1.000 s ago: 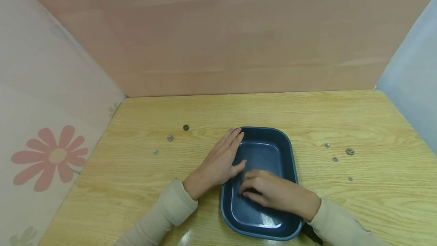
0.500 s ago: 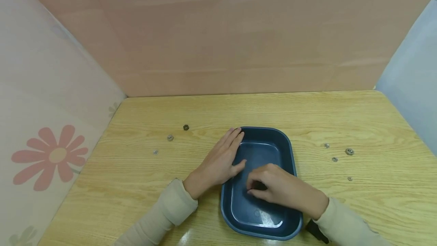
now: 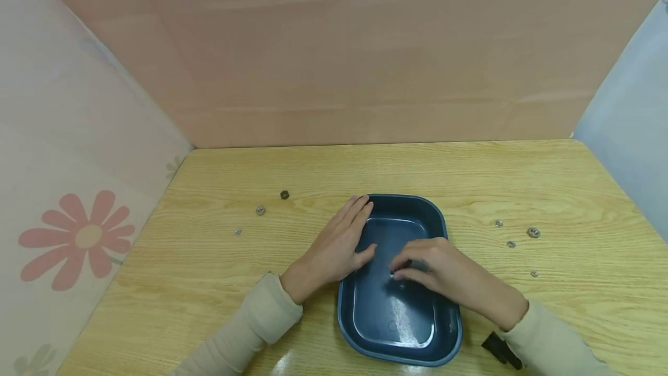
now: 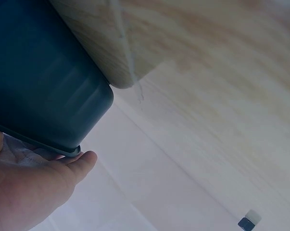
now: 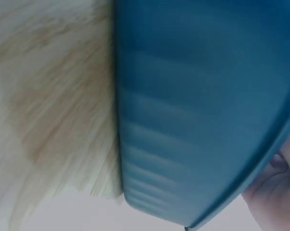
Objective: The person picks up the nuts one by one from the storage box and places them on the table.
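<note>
A dark blue rectangular tray [image 3: 396,234] stands on the wooden table. My left hand [image 3: 334,248] lies along its left rim with straight fingers, the thumb reaching just inside. The left wrist view shows that hand [image 4: 36,185] against the tray's edge. Over the inside of the tray, my right hand [image 3: 443,268] pinches a small silvery nut [image 3: 392,275] between thumb and fingertips; little of it shows. In the right wrist view the tray wall [image 5: 193,120] hides most of this hand [image 5: 277,192].
Left of the tray lie a dark nut [image 3: 284,194], a silvery nut [image 3: 260,210] and a smaller one [image 3: 238,232]. To its right are several nuts, the largest [image 3: 533,232] among them. A black piece [image 3: 502,350] sits by the right wrist.
My right hand has drawn back to the right and up from the tray's floor. A small silvery nut now shows at its fingertips. The left hand and tray have stayed put.
</note>
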`<action>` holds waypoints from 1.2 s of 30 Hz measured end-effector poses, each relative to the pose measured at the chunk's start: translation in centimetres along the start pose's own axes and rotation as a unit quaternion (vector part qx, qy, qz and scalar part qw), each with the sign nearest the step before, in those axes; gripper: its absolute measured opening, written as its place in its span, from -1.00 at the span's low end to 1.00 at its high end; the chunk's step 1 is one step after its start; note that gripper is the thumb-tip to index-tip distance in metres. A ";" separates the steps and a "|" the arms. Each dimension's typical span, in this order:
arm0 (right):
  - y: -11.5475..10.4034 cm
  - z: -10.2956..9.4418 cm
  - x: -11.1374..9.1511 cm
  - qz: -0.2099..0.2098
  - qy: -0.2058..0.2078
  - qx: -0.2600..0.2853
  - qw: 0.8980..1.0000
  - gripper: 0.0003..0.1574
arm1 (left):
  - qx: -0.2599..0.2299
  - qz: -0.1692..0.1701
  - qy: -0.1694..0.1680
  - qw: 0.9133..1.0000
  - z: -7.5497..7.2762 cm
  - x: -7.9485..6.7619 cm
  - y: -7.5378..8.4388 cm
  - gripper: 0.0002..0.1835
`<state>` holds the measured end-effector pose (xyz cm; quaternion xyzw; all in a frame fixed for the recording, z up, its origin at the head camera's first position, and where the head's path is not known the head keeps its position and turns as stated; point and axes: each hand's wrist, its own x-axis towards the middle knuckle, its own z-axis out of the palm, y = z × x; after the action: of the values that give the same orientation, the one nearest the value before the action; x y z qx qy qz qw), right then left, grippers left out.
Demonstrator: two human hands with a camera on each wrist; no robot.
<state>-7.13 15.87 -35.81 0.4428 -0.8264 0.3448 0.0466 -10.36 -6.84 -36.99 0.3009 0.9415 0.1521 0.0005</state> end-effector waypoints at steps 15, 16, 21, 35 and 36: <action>0.3 -1.6 -1.1 0.028 0.093 -0.097 0.990 -0.64 | -0.010 -0.011 -0.006 1.000 0.0 -0.1 0.2 -0.17; 0.4 -1.7 -1.2 0.028 0.099 -0.108 0.989 -0.63 | -0.012 -0.011 -0.005 1.000 0.0 -0.1 0.1 -0.17; 0.8 -2.6 -1.6 0.017 0.123 -0.145 0.982 -0.66 | -0.013 -0.008 0.001 1.000 0.0 -0.1 0.1 -0.17; 2.6 -4.6 -3.0 0.024 0.174 -0.178 0.968 -0.66 | -0.017 -0.007 0.002 1.000 0.0 -0.1 0.1 -0.17; 2.7 -4.7 -3.2 0.027 0.175 -0.179 0.968 -0.67 | -0.017 -0.006 0.003 1.000 0.0 -0.1 0.1 -0.17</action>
<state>-8.37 21.95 -34.88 0.3375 -0.8651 0.2646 0.2600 -10.24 -6.82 -36.98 0.2946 0.9405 0.1693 0.0039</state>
